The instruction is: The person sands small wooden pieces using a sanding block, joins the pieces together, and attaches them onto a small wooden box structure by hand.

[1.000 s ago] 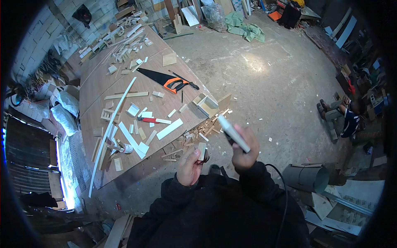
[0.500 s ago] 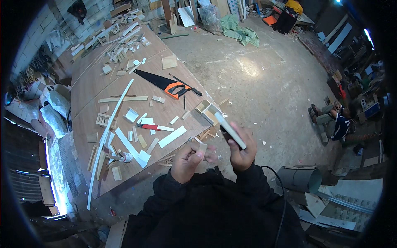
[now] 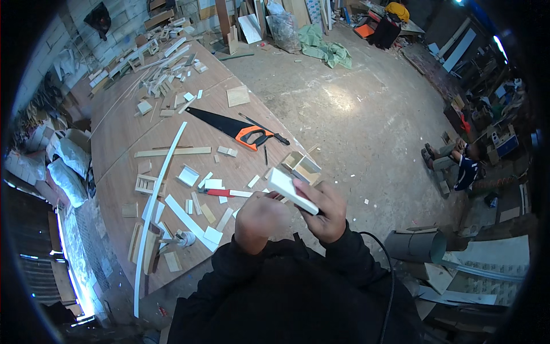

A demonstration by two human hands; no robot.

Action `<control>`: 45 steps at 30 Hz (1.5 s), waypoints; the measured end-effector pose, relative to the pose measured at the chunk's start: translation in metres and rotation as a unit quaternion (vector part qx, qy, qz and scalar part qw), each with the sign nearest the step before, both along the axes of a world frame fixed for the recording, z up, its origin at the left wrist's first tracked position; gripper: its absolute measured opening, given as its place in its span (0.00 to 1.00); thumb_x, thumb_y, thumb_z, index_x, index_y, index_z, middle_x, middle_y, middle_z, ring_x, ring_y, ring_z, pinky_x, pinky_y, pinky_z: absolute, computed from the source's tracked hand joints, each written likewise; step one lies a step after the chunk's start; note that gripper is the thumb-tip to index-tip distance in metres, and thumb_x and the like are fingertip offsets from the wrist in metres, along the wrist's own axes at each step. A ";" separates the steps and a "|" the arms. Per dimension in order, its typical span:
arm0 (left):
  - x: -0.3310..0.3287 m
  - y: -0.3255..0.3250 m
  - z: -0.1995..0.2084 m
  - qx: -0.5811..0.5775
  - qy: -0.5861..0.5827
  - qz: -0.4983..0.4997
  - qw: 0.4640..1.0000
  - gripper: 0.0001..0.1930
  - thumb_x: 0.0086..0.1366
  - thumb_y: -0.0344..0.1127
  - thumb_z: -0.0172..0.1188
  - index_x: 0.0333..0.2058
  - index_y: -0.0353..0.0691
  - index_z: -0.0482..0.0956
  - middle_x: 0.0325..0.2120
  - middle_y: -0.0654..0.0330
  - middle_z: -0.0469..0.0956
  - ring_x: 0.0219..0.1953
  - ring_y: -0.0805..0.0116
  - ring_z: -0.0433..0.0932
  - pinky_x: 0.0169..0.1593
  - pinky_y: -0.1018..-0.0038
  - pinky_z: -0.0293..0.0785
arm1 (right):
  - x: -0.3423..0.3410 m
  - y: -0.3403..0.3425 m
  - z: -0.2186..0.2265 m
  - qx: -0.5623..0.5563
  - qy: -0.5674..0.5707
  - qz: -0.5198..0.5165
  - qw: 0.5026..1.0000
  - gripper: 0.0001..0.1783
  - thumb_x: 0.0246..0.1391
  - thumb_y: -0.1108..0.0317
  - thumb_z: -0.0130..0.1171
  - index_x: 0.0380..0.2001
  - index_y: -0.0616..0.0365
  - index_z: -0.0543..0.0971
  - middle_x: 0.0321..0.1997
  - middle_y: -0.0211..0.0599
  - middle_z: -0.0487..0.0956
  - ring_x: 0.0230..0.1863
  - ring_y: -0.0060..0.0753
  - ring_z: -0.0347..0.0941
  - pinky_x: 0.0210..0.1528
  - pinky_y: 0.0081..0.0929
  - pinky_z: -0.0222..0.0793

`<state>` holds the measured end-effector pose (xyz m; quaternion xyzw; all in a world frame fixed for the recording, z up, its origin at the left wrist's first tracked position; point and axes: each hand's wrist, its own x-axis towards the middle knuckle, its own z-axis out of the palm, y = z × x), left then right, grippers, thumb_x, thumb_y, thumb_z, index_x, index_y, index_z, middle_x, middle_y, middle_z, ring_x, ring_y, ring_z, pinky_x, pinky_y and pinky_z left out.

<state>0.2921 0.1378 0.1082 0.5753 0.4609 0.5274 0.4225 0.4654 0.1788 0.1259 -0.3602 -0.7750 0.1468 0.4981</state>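
Observation:
My right hand (image 3: 327,217) grips a flat, white-faced rectangular piece (image 3: 291,190), tilted, with the thumb side along its edge. Close against its lower left side is my left hand (image 3: 256,222), smeared by motion; its fingertips and anything in them cannot be made out. Just beyond the held piece, a small open wooden box with a divider (image 3: 305,165) sits at the table's edge. A red-handled knife (image 3: 217,192) lies left of my hands, among small white and bare wood pieces.
On the wooden table (image 3: 120,172) lie a black handsaw with an orange handle (image 3: 251,136), a long white strip (image 3: 156,213) and a jar with a brush (image 3: 185,238). Wood offcuts heap at its far end. A person (image 3: 467,169) sits at the right; a grey cylinder (image 3: 415,245) stands nearer.
My right hand has tipped the white-faced piece flatter and drawn it left. My left hand, which pinched a small wood piece, has come up against it. The view has shifted slightly.

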 end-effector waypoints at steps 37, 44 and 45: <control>-0.052 0.050 -0.010 0.011 0.066 -0.063 0.996 0.07 0.64 0.30 0.56 0.31 0.32 0.71 0.22 0.57 0.71 0.25 0.74 0.70 0.31 0.76 0.67 | -0.073 0.008 -0.013 -0.143 0.097 -0.050 0.984 0.25 0.57 0.74 0.54 0.59 0.63 0.70 0.41 0.51 0.76 0.39 0.45 0.75 0.43 0.29 0.69; -0.048 0.055 -0.022 0.039 0.003 -0.051 0.998 0.07 0.64 0.31 0.54 0.30 0.32 0.71 0.22 0.53 0.70 0.23 0.65 0.70 0.30 0.73 0.66 | -0.071 0.005 -0.014 -0.108 0.103 -0.065 0.987 0.23 0.54 0.75 0.58 0.55 0.60 0.74 0.27 0.43 0.73 0.25 0.38 0.70 0.29 0.27 0.66; -0.047 0.053 -0.019 0.040 0.003 -0.052 0.998 0.07 0.64 0.31 0.54 0.30 0.32 0.71 0.22 0.53 0.70 0.23 0.65 0.70 0.30 0.73 0.66 | -0.069 0.006 -0.013 -0.108 0.103 -0.066 0.987 0.23 0.54 0.75 0.58 0.55 0.60 0.74 0.27 0.43 0.73 0.25 0.38 0.70 0.29 0.27 0.66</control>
